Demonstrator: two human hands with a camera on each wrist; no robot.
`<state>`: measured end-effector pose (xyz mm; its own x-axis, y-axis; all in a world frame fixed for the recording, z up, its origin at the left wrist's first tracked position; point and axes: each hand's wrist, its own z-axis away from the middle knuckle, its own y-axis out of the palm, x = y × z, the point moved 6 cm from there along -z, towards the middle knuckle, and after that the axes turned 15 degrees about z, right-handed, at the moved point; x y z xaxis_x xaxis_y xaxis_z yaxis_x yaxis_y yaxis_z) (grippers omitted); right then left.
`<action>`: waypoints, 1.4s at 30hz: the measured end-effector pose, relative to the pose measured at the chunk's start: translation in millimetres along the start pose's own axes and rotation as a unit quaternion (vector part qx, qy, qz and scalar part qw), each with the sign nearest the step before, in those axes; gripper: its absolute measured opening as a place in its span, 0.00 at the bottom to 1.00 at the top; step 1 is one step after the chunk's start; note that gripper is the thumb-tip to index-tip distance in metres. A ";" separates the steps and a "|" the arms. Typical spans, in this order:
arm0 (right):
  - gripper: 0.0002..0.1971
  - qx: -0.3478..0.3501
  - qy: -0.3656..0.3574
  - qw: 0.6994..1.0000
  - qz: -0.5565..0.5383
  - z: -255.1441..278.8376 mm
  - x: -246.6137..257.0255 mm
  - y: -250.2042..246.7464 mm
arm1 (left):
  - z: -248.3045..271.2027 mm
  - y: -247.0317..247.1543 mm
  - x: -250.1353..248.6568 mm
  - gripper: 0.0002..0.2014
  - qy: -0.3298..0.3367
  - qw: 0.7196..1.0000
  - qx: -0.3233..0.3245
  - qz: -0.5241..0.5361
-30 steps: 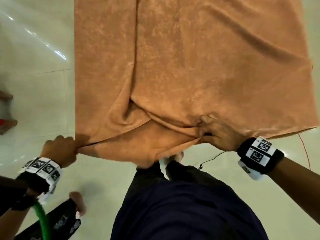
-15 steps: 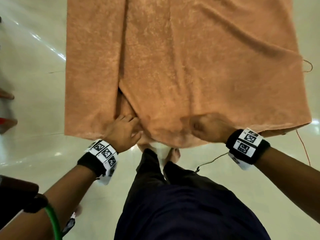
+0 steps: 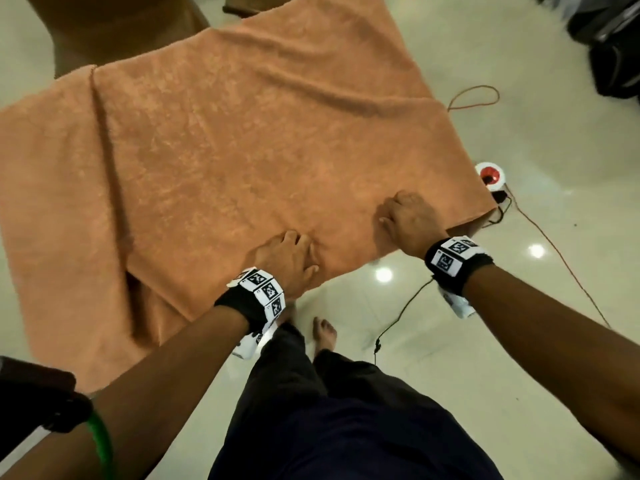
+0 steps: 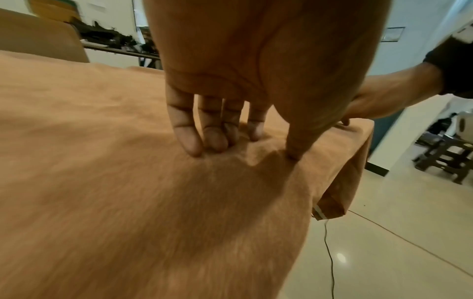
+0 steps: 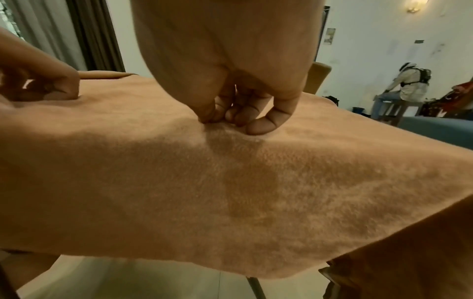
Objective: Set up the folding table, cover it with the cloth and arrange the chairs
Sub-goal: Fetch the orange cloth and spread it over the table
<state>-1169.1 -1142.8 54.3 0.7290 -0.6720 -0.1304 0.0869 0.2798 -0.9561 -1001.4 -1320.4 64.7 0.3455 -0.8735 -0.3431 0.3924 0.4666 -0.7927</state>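
An orange cloth (image 3: 242, 150) lies spread over the table, which it hides; one long crease runs down its left side, and the near left part hangs low. My left hand (image 3: 291, 244) rests on top of the cloth near the near edge, its straight fingers (image 4: 187, 137) and thumb pressing down on the fabric. My right hand (image 3: 391, 216) is further right, close to the cloth's right corner. Its curled fingers (image 5: 263, 125) and thumb pinch a small ridge of cloth. A brown chair (image 3: 114, 26) stands behind the table's far left.
A red and white cable reel (image 3: 490, 174) sits on the shiny floor by the right corner, with an orange cord (image 3: 474, 98) and a black cable (image 3: 401, 313) trailing. Dark bags (image 3: 616, 46) lie far right. My bare foot (image 3: 323, 332) is under the near edge. A seated person (image 5: 409, 81) is in the background.
My left hand left the cloth's near left corner and moved right onto its top, flattening out. The bunched fold at the near edge is smoothed. The right hand shifted onto the top.
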 end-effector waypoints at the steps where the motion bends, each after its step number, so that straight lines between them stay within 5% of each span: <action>1: 0.16 0.002 -0.002 1.000 0.005 1.8 -0.5 1.2 | -7.5 2.0 -7.6 0.23 0.013 1.000 0.019 -0.017; 7: 0.23 -0.004 0.136 0.988 -0.075 17.6 -59.4 16.4 | -39.7 9.2 -47.4 0.20 0.096 0.970 0.131 -0.183; 11: 0.35 0.007 0.293 0.954 -0.069 15.1 -112.8 15.0 | -48.6 10.4 -71.6 0.21 0.162 0.956 0.183 -0.162; 15: 0.31 0.056 0.374 0.919 -0.116 6.8 -159.4 26.9 | -56.0 14.1 -105.7 0.16 0.198 0.941 0.229 -0.149; 19: 0.15 0.010 0.340 0.928 -0.151 6.0 -184.9 36.8 | -69.6 10.9 -117.2 0.16 0.200 0.937 0.258 -0.123; 23: 0.12 0.004 0.326 0.939 -0.114 35.4 -208.7 50.4 | -113.3 -20.4 -119.8 0.16 0.214 0.965 0.150 -0.017; 26: 0.10 0.058 0.336 0.925 -0.170 58.5 -225.8 82.8 | -157.9 -51.4 -119.6 0.20 0.177 0.983 0.036 -0.019; 29: 0.10 0.160 0.325 0.909 -0.206 63.7 -255.3 111.1 | -192.8 -69.8 -121.7 0.28 0.105 0.994 0.024 -0.027; 31: 0.13 0.168 0.336 0.897 -0.232 57.9 -283.8 109.9 | -212.4 -70.8 -124.7 0.35 0.054 0.998 0.045 0.002; 35: 0.14 0.120 0.244 0.928 -0.256 -6.0 -304.8 73.2 | -232.1 -60.4 -144.9 0.40 0.006 0.998 0.060 -0.025; 42: 0.15 0.039 0.055 0.954 -0.292 -203.8 -230.7 -12.5 | -244.2 -83.3 -130.8 0.39 -0.038 0.994 0.003 0.104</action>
<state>-1476.7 -1131.0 42.9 0.4656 -0.7951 0.3885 0.5098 -0.1178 -0.8522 -1287.5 -1279.1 52.6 0.4833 -0.7454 -0.4590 0.3114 0.6364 -0.7057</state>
